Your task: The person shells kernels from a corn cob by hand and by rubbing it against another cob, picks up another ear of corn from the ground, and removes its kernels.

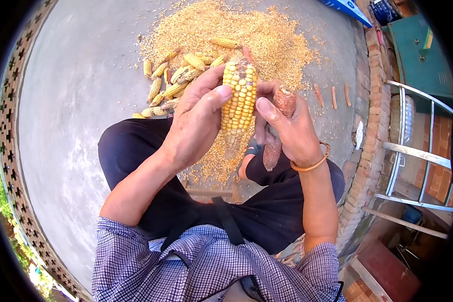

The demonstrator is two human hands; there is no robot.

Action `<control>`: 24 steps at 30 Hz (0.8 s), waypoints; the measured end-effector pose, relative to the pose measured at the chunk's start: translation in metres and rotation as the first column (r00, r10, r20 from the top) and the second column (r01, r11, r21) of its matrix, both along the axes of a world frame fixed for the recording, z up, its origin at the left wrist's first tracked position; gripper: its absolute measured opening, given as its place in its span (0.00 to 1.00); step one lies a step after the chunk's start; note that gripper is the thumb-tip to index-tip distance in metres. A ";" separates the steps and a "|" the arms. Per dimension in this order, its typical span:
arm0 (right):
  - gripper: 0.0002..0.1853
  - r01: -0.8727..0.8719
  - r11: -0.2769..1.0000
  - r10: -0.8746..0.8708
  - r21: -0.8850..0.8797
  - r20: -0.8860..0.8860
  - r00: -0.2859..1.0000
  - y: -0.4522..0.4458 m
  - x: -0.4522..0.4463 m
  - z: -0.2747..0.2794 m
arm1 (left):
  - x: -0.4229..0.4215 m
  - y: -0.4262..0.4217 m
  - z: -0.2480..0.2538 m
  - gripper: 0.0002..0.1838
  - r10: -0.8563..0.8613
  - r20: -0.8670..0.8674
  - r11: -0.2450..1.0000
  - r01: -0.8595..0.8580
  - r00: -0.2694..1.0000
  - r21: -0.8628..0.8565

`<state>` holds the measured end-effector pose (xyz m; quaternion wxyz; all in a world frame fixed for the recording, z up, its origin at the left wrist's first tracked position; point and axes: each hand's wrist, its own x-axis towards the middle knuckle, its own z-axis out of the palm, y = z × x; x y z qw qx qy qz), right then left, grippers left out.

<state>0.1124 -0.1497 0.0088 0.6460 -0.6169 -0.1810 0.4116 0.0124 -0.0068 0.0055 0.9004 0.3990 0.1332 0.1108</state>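
Observation:
An ear of corn [239, 98] with yellow kernels stands upright between my hands, its narrow tip pointing toward me. My left hand [199, 110] grips it from the left, thumb pressed on the kernels. In my right hand [289, 118] is a bare reddish corncob [285, 103], held across the palm, with its lower end showing below the fingers. The right thumb reaches to the right edge of the ear. Some right fingers are hidden behind the ear and the cob.
Beyond my hands lies a wide heap of loose kernels [267, 38]. Several unshelled ears [153, 89] are piled at its left. Bare cobs [333, 97] lie to the right on the concrete floor [80, 85]. A brick edge [375, 116] and a metal frame [418, 151] stand farther right.

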 end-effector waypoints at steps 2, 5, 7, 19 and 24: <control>0.21 -0.040 0.999 0.040 0.010 -0.025 0.999 -0.001 0.000 0.003 | 0.000 0.002 -0.002 0.26 -0.005 0.027 1.000 0.005 1.000 -0.005; 0.21 -0.058 0.998 0.057 -0.029 -0.027 0.998 0.000 -0.008 0.007 | -0.002 0.008 -0.008 0.28 -0.069 0.076 0.997 0.066 0.995 0.039; 0.20 0.033 0.998 -0.034 0.057 0.017 0.999 0.002 -0.007 0.003 | -0.002 0.009 -0.009 0.29 -0.070 0.074 0.995 0.065 0.995 0.072; 0.14 0.169 0.969 -0.219 0.178 0.321 0.921 -0.001 -0.003 0.003 | -0.002 -0.004 -0.012 0.32 -0.111 -0.008 0.989 0.111 0.994 0.103; 0.12 0.131 0.977 -0.203 0.169 0.546 0.813 -0.005 0.002 0.000 | -0.003 -0.003 -0.012 0.30 -0.159 -0.049 0.979 0.164 0.986 0.123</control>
